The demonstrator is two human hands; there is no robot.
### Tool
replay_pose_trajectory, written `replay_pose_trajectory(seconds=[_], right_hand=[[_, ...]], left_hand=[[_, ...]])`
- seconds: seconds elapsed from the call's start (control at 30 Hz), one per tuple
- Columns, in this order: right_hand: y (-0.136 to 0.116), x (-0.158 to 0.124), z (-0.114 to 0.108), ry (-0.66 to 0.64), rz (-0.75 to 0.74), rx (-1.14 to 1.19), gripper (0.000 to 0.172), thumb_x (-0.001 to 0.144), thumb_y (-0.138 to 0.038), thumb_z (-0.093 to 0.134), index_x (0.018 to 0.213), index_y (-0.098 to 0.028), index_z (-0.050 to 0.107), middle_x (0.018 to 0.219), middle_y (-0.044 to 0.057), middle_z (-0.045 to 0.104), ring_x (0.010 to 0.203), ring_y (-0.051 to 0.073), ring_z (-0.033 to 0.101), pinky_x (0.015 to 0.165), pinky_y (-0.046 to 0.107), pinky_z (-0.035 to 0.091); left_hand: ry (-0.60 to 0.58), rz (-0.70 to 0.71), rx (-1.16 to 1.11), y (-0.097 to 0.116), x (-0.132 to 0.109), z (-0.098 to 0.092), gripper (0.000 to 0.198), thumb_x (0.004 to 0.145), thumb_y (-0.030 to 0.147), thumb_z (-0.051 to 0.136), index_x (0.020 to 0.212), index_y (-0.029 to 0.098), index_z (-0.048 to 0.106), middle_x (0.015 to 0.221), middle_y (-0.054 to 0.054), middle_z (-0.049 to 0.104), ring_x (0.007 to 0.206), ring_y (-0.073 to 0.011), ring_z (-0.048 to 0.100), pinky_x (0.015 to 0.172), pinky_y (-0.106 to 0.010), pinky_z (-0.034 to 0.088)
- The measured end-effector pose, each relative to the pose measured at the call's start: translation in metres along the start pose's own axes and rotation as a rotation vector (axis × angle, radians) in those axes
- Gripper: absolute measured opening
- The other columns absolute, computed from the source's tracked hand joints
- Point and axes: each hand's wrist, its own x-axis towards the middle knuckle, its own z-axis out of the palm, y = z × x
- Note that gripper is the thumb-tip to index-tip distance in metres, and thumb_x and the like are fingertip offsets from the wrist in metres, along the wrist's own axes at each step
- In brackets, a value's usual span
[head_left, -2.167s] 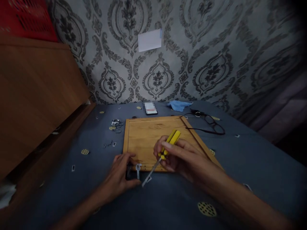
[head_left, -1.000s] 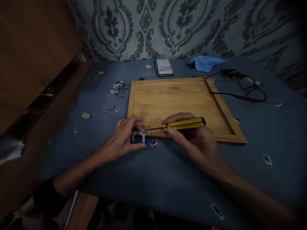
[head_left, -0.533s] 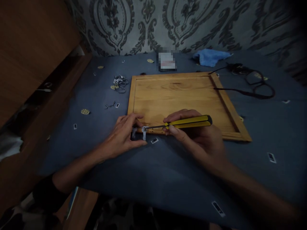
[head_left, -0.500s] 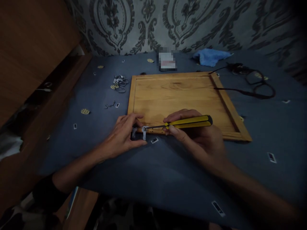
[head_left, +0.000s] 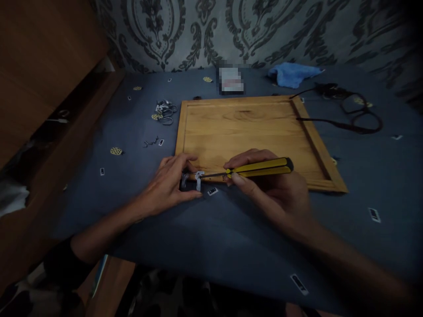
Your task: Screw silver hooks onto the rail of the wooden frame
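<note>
Dim blue tabletop (head_left: 211, 237): metal hook (head_left: 198, 182) at the near-left edge of the wooden board (head_left: 244, 127), tip of the screwdriver (head_left: 261, 167) up against it, right hand (head_left: 280, 189) wrapped round the tool, left hand (head_left: 170, 180) half-curled, can't tell if pinching; best push straight, turn slow.

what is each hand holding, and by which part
The right hand holds the yellow-black screwdriver by the front of its handle. Whether the left hand grips the silvery metal fitting cannot be told.

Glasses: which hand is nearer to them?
Right. The right hand sits left of and nearer the camera than the glasses; the left hand is farther left, at the near-left corner of the board.
</note>
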Motion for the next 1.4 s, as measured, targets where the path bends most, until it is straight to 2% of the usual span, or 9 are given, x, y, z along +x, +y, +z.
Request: replay_pose_trajectory(seconds=[0.17,0.23,0.37,0.47,0.73,0.97,1.07,1.23,1.4], right_hand=[[-0.003,0.010,0.002,-0.035,-0.012,-0.016,0.007,0.097,-0.032,0.071,0.100,-0.025,0.069,0.093,0.002,0.073,0.082,0.019,0.071,0.073,0.033,0.061],[-0.005,0.017,0.005,-0.042,-0.003,-0.013,0.011,0.096,-0.035,0.073,0.097,-0.025,0.069,0.090,0.002,0.073,0.081,0.019,0.070,0.072,0.033,0.060],[-0.008,0.030,0.011,-0.089,0.061,0.033,0.024,0.094,-0.045,0.076,0.091,-0.024,0.066,0.082,0.001,0.070,0.071,0.019,0.067,0.062,0.032,0.056],[-0.011,0.040,0.017,-0.145,0.064,0.075,0.026,0.093,-0.047,0.076,0.089,-0.025,0.064,0.076,-0.001,0.067,0.064,0.018,0.064,0.056,0.032,0.053],[-0.018,0.059,0.021,-0.322,0.015,0.056,0.014,0.098,-0.033,0.069,0.090,-0.025,0.060,0.083,0.001,0.068,0.078,0.021,0.067,0.065,0.033,0.056],[-0.015,0.059,0.027,-0.313,-0.009,0.083,0.023,0.098,-0.031,0.065,0.083,-0.027,0.049,0.076,-0.003,0.062,0.076,0.018,0.063,0.063,0.029,0.053],[-0.014,0.060,0.027,-0.284,-0.012,0.067,0.024,0.097,-0.031,0.067,0.082,-0.028,0.048,0.077,-0.003,0.062,0.076,0.019,0.062,0.062,0.030,0.052],[-0.009,0.060,0.028,-0.237,0.017,0.094,0.025,0.097,-0.035,0.069,0.083,-0.028,0.050,0.077,-0.002,0.063,0.075,0.019,0.062,0.063,0.032,0.054],[-0.007,0.060,0.029,-0.221,0.045,0.139,0.023,0.094,-0.032,0.073,0.084,-0.028,0.053,0.079,-0.002,0.065,0.076,0.019,0.063,0.065,0.033,0.056]], left_hand=[[0.010,0.000,0.009,-0.001,0.000,0.001,0.067,0.082,0.038,0.085,0.134,0.026,0.044,0.115,-0.005,0.072,0.119,-0.0311,0.066,0.108,-0.052,0.044],[0.014,0.001,0.004,-0.001,0.000,0.001,0.067,0.081,0.038,0.085,0.133,0.026,0.045,0.115,-0.005,0.072,0.119,-0.0314,0.066,0.108,-0.051,0.045],[0.016,-0.011,0.008,0.001,0.000,0.000,0.065,0.081,0.036,0.085,0.133,0.026,0.046,0.119,-0.005,0.071,0.117,-0.0306,0.067,0.107,-0.050,0.045],[0.006,-0.019,0.017,0.003,0.001,-0.001,0.061,0.082,0.036,0.083,0.130,0.026,0.047,0.120,-0.005,0.070,0.117,-0.0301,0.066,0.107,-0.050,0.045],[0.044,0.011,0.041,-0.003,0.002,0.003,0.049,0.082,0.042,0.083,0.114,0.025,0.050,0.112,-0.004,0.069,0.110,-0.0302,0.066,0.100,-0.051,0.050],[0.087,0.020,0.073,-0.007,0.000,0.006,0.060,0.081,0.048,0.083,0.126,0.025,0.050,0.119,-0.006,0.068,0.116,-0.0324,0.064,0.102,-0.052,0.051],[0.083,0.003,0.084,-0.007,0.000,0.005,0.059,0.080,0.048,0.085,0.123,0.025,0.051,0.113,-0.005,0.068,0.111,-0.0321,0.066,0.099,-0.052,0.052],[0.059,-0.003,0.092,-0.003,0.001,0.001,0.061,0.080,0.047,0.085,0.125,0.025,0.049,0.111,-0.004,0.069,0.109,-0.0299,0.067,0.100,-0.051,0.052],[0.049,-0.005,0.098,-0.002,0.001,0.001,0.056,0.081,0.044,0.085,0.121,0.024,0.051,0.109,-0.004,0.068,0.109,-0.0298,0.067,0.100,-0.050,0.052]])
